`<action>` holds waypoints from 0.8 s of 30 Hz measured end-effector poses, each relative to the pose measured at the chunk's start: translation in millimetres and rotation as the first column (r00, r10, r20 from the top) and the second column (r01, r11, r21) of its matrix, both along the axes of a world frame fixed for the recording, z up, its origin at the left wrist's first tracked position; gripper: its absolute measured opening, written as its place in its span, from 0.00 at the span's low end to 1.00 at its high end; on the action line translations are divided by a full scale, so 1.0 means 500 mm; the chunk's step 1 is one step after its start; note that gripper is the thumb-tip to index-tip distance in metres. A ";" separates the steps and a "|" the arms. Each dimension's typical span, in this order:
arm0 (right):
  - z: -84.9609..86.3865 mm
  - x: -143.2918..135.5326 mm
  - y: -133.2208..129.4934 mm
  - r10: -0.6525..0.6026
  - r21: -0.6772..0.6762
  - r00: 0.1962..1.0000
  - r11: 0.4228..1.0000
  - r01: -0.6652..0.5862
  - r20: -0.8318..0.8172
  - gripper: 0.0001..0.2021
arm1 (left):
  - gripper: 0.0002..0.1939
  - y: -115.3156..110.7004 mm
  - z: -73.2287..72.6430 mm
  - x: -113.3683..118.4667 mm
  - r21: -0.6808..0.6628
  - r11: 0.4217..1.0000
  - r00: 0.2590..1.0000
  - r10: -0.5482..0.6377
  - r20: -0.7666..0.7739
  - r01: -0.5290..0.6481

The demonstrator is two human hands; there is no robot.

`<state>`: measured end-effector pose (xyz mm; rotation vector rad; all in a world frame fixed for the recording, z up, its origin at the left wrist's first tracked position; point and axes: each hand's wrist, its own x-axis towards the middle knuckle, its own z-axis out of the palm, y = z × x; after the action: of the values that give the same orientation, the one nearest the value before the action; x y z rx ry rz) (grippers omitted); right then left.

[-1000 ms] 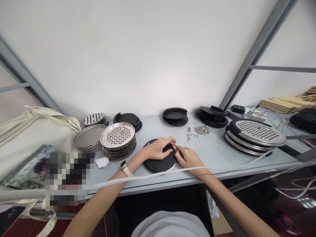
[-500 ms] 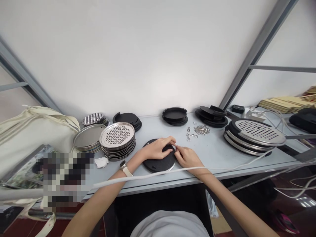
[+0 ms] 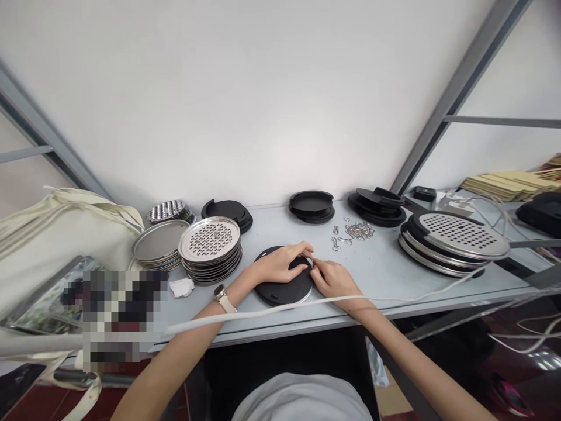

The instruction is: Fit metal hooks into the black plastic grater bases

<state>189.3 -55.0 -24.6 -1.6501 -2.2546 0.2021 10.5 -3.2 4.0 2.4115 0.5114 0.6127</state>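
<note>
**Black disc (image 3: 283, 293) lying on the counter (image 3: 372, 266)**

The left hand (image 3: 279, 265) is resting across it, thumb and fingers apart. The right hand (image 3: 336, 282) is bunching its fingers at the rim; whether they are gripping it, I cannot tell.

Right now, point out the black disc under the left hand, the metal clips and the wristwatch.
Black disc (image 3: 287, 292): head view, upper face.
Metal clips (image 3: 359, 231): head view, pile's middle.
Wristwatch (image 3: 220, 290): head view, dial.

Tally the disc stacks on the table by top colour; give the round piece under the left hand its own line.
Black-topped stacks: 3
Silver-topped stacks: 3
Silver-and-black-topped stack: 1
Round piece under left hand: 1
Total: 8
</note>
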 end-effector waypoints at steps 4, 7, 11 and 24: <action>-0.003 0.000 0.001 -0.007 0.004 1.000 1.000 0.007 0.006 0.13 | 0.19 0.002 -0.003 0.001 0.015 1.000 1.000 0.001 0.000 -0.001; -0.005 0.002 0.002 -0.008 0.002 1.000 1.000 0.008 0.005 0.15 | 0.19 0.003 -0.004 0.001 0.021 1.000 1.000 -0.008 0.004 0.008; -0.006 0.004 0.001 -0.010 0.000 1.000 1.000 0.010 -0.010 0.17 | 0.23 0.002 -0.005 0.001 0.002 1.000 1.000 -0.006 0.016 0.006; -0.005 0.002 -0.002 -0.032 0.017 0.999 0.999 0.032 0.008 0.17 | 0.28 0.004 -0.008 0.001 0.002 1.000 1.000 -0.012 0.025 0.012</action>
<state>190.3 -56.1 -27.1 -1.6801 -2.2285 0.1684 10.8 -1.4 0.1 2.4038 0.4852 0.6377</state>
